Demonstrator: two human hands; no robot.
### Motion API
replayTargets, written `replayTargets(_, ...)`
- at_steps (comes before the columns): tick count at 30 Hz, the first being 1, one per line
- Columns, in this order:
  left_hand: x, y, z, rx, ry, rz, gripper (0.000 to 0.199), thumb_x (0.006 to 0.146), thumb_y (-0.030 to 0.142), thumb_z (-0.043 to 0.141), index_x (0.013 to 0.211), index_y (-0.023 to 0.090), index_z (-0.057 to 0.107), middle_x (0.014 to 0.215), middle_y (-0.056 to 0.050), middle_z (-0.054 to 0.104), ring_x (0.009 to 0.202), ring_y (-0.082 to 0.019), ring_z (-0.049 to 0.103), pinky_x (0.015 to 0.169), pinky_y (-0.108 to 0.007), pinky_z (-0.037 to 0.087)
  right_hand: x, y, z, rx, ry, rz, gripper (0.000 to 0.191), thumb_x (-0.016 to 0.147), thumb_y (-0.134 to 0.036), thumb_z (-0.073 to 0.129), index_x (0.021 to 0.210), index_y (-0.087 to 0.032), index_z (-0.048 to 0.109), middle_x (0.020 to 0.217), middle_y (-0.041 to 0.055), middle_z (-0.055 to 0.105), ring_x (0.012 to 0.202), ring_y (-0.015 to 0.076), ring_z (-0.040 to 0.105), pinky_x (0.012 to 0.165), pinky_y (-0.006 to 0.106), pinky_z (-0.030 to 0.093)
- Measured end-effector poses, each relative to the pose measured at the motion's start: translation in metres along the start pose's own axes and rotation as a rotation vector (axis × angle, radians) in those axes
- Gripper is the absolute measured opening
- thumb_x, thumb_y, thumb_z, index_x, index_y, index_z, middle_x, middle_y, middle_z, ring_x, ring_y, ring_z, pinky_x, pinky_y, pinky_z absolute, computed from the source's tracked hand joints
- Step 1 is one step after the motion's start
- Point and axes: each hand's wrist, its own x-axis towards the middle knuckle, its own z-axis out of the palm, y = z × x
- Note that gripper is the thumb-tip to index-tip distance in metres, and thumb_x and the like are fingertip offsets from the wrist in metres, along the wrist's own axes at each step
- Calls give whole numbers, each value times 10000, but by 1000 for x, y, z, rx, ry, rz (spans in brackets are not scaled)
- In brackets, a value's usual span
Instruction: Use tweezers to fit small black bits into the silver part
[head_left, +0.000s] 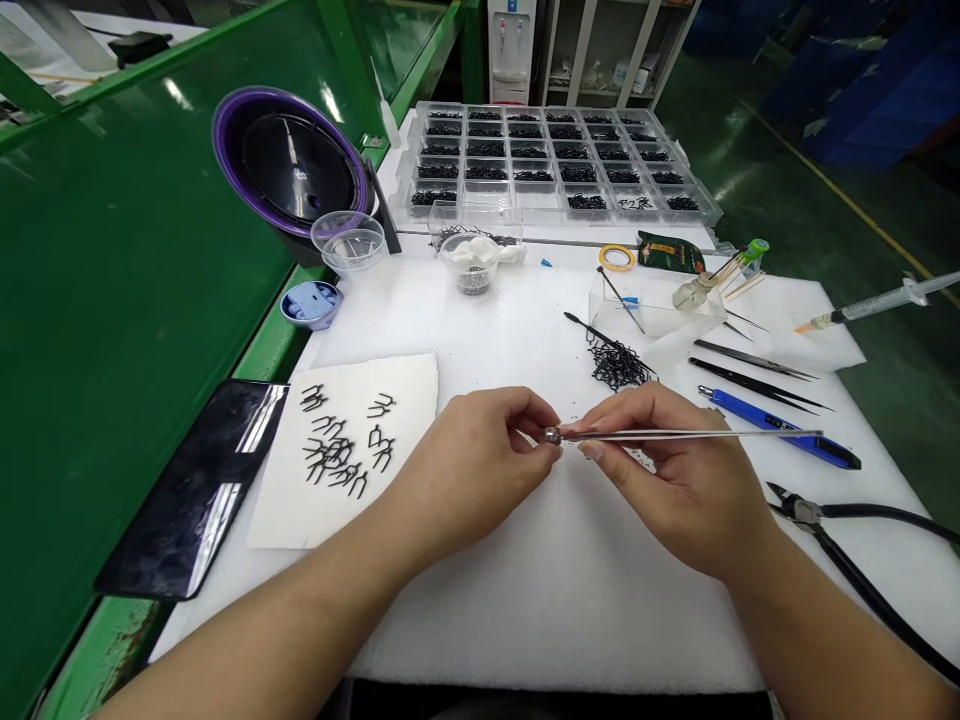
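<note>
A small, round, shiny dark-metal bead [553,435] was at the fingertips of the left hand [480,470], over the white foam work mat [480,620]. That hand was nearly closed, its thumb and forefinger pinching the bead, the other fingers curled in. The right hand [679,490] was closed in a pinch on a pair of slim, silvery metal tweezers [750,434], which lay roughly level, the tips toward the bead; whether they touched it could not be told.

Just beyond the right hand lay a heap of small, bent black pieces [619,362]. Left of the left hand, a cream-coloured square card [277,520] bore forked black pieces [337,455], with a glossy black flat slab [187,500] beside it. To the right were a slim blue utility knife [780,428] and metal cutters with black handles [806,512]. At the far edge stood a clear plastic compartment tray [538,200], most compartments holding black pieces, and left of it a bowl-shaped black object with a purple rim [270,170].
</note>
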Motion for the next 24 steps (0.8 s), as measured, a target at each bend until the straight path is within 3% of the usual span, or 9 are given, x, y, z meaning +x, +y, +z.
replayTargets(15,0,0,-1,32,-34,-16,185,819,390,623,930,261,694,838,24,741,665,-146,637,589,-263,464,0,1,-1,-12,-31,-4,112,878,-197,663,938,-277,614,957,3,721,898,197,687,756,351,572)
replayTargets(24,4,-2,-6,-82,-121,-51,235,806,292,618,1017,232,704,913,4,748,855,-192,692,756,-297,532,2,-2,-3,-142,-120,-111,127,891,-149,629,951,-260,614,968,-12,714,889,156,674,752,286,542)
